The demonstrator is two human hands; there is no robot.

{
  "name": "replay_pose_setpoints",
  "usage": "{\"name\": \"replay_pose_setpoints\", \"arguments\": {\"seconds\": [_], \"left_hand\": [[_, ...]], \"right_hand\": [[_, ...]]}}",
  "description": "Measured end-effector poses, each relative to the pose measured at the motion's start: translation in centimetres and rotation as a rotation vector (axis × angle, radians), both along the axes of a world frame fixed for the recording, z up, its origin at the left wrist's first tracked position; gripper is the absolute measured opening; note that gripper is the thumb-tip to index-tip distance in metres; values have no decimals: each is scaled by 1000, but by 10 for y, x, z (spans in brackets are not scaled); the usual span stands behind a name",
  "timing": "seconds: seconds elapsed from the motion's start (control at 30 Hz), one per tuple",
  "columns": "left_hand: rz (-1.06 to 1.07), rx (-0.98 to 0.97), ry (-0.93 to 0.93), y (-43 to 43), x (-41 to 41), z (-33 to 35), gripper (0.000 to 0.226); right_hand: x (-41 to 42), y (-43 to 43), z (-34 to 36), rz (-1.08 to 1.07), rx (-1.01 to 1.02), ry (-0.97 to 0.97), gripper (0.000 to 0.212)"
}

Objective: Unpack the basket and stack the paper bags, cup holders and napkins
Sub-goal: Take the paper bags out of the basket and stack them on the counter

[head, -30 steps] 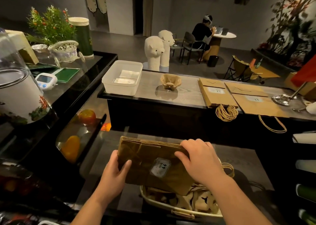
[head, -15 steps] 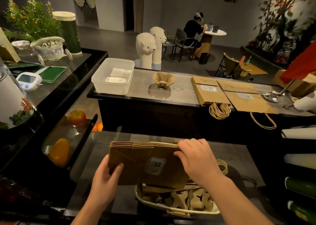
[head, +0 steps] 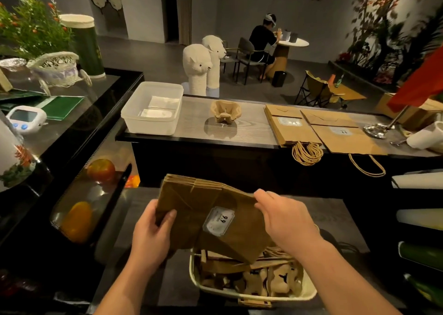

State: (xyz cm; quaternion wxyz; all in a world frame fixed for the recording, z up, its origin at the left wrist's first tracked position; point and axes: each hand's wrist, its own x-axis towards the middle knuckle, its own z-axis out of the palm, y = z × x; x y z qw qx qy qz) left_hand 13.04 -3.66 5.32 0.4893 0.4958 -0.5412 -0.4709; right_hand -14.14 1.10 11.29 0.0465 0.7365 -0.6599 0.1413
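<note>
One counter (head: 251,132) holds one tub (head: 148,127) at eleven o'clock, two lots of bags (head: 291,127) at one, one cup holder (head: 225,111) at twelve. At six, above one basket (head: 251,294), left hand (head: 148,238) and right hand (head: 287,223) grip one bag bundle (head: 191,202), fingers curled round it.

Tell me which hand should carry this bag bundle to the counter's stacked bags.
Probably right: the right hand holds the bundle by its top edge, and the stacked bags lie toward its side.
</note>
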Motion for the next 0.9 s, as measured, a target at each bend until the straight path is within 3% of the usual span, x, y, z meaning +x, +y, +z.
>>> {"name": "replay_pose_setpoints", "arguments": {"seconds": [0.17,0.3,0.37,0.43,0.5,0.57,0.73,0.9], "left_hand": [[24,-173,-174,-32,-38,45,23],[161,-158,-233,-42,-89,63,70],[108,-65,-220,-38,-118,62,79],[-34,142,-157,-22,-153,57,75],[-175,388,6,-3,-190,53,57],[-210,513,97,9,-222,51,36],[-77,405,133,7,-267,59,25],[-14,168,-173,-17,-312,83,17]], "right_hand": [[-34,2,11,-110,-101,-241,15],[-81,7,20,-261,-108,-466,18],[-107,9,19,-346,-101,-614,19],[-130,11,18,-417,-103,-790,21],[-147,11,18,-475,-125,-934,22],[-163,8,15,-518,-134,-1032,22],[-199,-12,4,-583,-145,-1207,22],[-235,-42,12,-590,-146,-1164,20]]}}
